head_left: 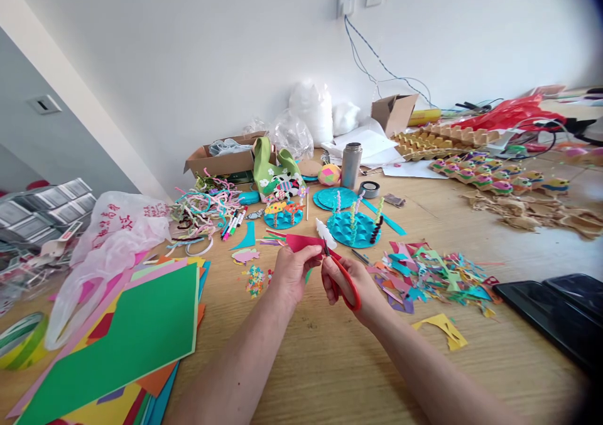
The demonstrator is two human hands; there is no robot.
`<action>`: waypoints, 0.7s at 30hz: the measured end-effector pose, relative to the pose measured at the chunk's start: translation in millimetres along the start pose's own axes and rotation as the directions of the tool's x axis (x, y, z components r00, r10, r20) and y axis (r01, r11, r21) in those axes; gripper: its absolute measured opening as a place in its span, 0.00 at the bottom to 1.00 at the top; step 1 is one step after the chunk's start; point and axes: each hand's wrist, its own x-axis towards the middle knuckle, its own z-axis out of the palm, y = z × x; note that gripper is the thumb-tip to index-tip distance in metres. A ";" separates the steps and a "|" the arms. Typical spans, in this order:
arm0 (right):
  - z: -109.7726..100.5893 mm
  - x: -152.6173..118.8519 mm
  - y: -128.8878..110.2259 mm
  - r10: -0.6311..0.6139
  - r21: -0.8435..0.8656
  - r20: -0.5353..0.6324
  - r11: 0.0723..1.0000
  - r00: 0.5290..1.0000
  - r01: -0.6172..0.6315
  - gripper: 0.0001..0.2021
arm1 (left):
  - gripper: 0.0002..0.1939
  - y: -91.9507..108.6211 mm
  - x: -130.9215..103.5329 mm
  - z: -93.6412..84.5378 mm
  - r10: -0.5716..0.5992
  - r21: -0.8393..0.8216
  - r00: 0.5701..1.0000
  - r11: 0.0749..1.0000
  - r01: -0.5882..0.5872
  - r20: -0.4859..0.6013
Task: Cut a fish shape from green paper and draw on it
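Observation:
Near the middle of the view, my left hand [294, 271] pinches a piece of red paper [301, 243]. My right hand [353, 287] is closed on red-handled scissors [351, 290], whose blades meet the red paper. A white cut-out shape [325, 233] shows just beyond the blades. Behind my hands stands a blue egg-tray disc [353, 229] with fuzzy stems upright in it. A smaller blue disc [282, 219] carries paper fish. A pink fish cut-out [245, 256] lies to the left of my left hand.
Coloured sheets [136, 324] are stacked at the left. Paper scraps [424, 274] and a black phone [546, 318] lie at the right. Farther back are a steel bottle [351, 166], black tape [370, 189], pipe cleaners [202, 208] and markers [233, 223].

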 end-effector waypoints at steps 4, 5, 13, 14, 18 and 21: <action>0.5 -0.8 -0.3 0.006 0.000 0.004 1.000 1.000 -0.006 0.25 | 0.09 1.5 -0.1 0.0 -0.006 -0.001 1.000 1.000 0.006 -0.008; 0.5 -1.0 -0.1 0.006 -0.006 0.007 1.000 1.000 -0.006 0.25 | 0.09 1.8 0.0 -0.2 -0.008 0.001 1.000 1.000 0.008 -0.006; -0.6 0.2 1.7 0.015 -0.007 0.002 1.000 1.000 -0.015 0.25 | 0.09 2.8 0.4 -2.6 -0.038 0.029 0.999 0.999 0.037 0.024; -0.7 0.5 1.7 0.012 -0.005 -0.002 1.000 1.000 -0.012 0.25 | 0.09 2.5 0.2 -3.0 -0.047 0.035 0.998 0.998 0.046 0.034; -0.7 1.2 1.7 0.006 0.005 -0.020 1.000 1.000 -0.006 0.24 | 0.09 0.4 0.2 -4.6 -0.071 0.052 0.994 0.996 0.067 0.087; -0.5 1.3 2.7 0.008 0.007 -0.010 1.000 1.000 -0.008 0.24 | 0.09 -0.2 1.4 -5.2 -0.074 0.028 0.995 0.997 0.073 0.063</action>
